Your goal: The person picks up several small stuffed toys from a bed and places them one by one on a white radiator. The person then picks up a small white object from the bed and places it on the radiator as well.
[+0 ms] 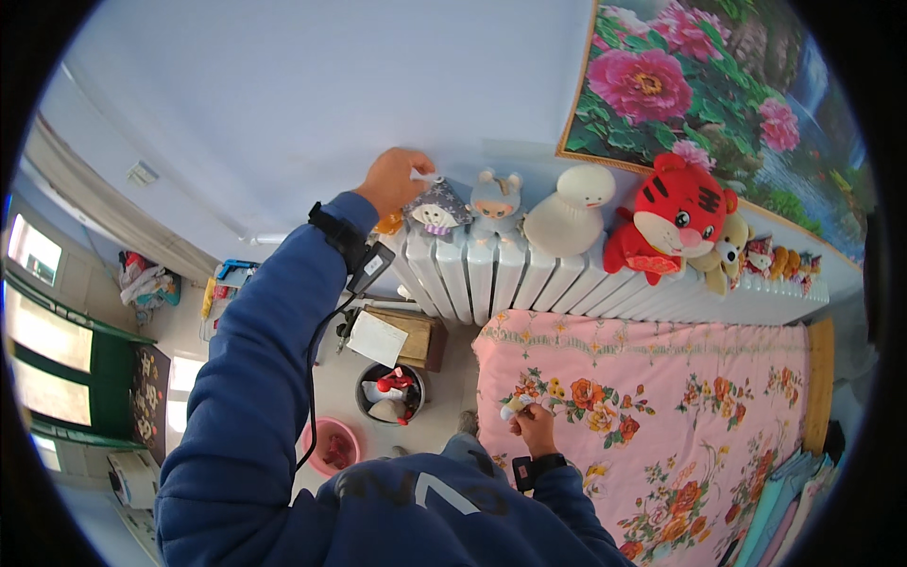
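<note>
My left hand [397, 181] reaches to the top of a white radiator [496, 273], its fingers curled beside the tip of a plush toy [436, 209] in a grey snowflake-patterned hat. Whether the fingers grip the hat is unclear. A small orange toy [389, 223] shows partly below that hand. Over the bed, my right hand [535, 429] pinches a small white and yellowish object [511, 407], too small to name. Right of the hatted toy sit a light-blue hooded doll [495, 202], a white plush figure [567, 216] and a red plush tiger [673, 216].
A bed with a pink floral cover [638, 383] stands against the radiator. On the floor are a dark bucket [365, 407] with things in it, a pink basin [351, 429] and a brown box [432, 340] under white paper. A flower picture [645, 81] hangs above.
</note>
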Action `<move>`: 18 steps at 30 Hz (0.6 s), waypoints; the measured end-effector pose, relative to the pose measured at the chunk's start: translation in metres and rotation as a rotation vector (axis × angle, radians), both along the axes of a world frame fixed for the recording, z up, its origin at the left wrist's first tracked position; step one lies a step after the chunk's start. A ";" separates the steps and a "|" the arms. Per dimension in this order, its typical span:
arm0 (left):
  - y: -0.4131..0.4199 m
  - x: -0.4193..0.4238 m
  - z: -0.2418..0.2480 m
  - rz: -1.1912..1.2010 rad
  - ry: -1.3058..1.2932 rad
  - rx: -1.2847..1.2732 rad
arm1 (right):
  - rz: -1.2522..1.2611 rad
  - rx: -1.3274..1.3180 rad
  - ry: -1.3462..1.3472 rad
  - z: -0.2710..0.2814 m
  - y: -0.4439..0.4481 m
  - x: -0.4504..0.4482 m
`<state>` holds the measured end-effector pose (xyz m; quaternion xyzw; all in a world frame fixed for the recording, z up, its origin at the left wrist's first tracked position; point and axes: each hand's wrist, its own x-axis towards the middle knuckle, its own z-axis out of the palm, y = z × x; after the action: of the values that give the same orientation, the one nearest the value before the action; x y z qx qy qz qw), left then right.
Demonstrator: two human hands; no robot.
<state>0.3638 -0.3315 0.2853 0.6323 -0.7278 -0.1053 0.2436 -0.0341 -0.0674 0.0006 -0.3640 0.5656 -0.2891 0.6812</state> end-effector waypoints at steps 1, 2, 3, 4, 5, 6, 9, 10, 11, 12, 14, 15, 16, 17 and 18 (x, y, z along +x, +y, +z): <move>0.005 0.004 -0.004 -0.009 -0.066 0.026 | 0.009 0.001 0.008 0.000 -0.001 0.001; 0.010 0.007 -0.010 0.011 0.009 0.078 | 0.016 0.000 0.017 0.000 -0.002 0.003; 0.013 0.008 -0.016 0.000 0.005 0.068 | 0.023 -0.003 0.011 0.000 -0.003 0.006; 0.016 0.008 -0.022 -0.020 0.004 0.049 | 0.030 -0.006 0.006 0.000 -0.004 0.008; 0.020 0.009 -0.027 -0.022 0.003 0.061 | 0.040 -0.008 0.013 0.000 -0.006 0.011; 0.022 0.009 -0.032 -0.006 -0.013 0.064 | 0.033 0.007 -0.016 0.000 -0.007 0.014; 0.025 0.003 -0.042 -0.027 -0.109 0.010 | 0.031 0.029 -0.047 -0.001 -0.009 0.023; 0.024 0.000 -0.044 0.000 -0.091 0.046 | 0.040 0.019 -0.045 -0.002 -0.010 0.026; 0.024 -0.004 -0.047 0.025 -0.072 0.088 | 0.050 0.010 -0.042 -0.002 -0.010 0.028; 0.023 -0.007 -0.049 0.051 -0.054 0.132 | 0.048 0.008 -0.050 -0.002 -0.010 0.029; 0.022 -0.012 -0.053 0.105 -0.036 0.131 | 0.050 -0.010 -0.070 -0.003 -0.010 0.032; 0.022 -0.013 -0.056 0.132 -0.028 0.131 | 0.049 -0.009 -0.055 -0.003 -0.010 0.032; 0.023 -0.014 -0.058 0.134 -0.010 0.109 | 0.053 -0.020 -0.045 -0.003 -0.010 0.033; 0.023 -0.014 -0.061 0.136 0.009 0.085 | 0.055 -0.014 -0.029 -0.004 -0.010 0.033; 0.023 -0.014 -0.064 0.140 0.026 0.061 | 0.053 -0.029 -0.024 -0.005 -0.010 0.032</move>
<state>0.3498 -0.3082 0.2214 0.6874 -0.6750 -0.1181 0.2406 -0.0016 -0.0774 -0.0041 -0.3851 0.5433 -0.2836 0.6900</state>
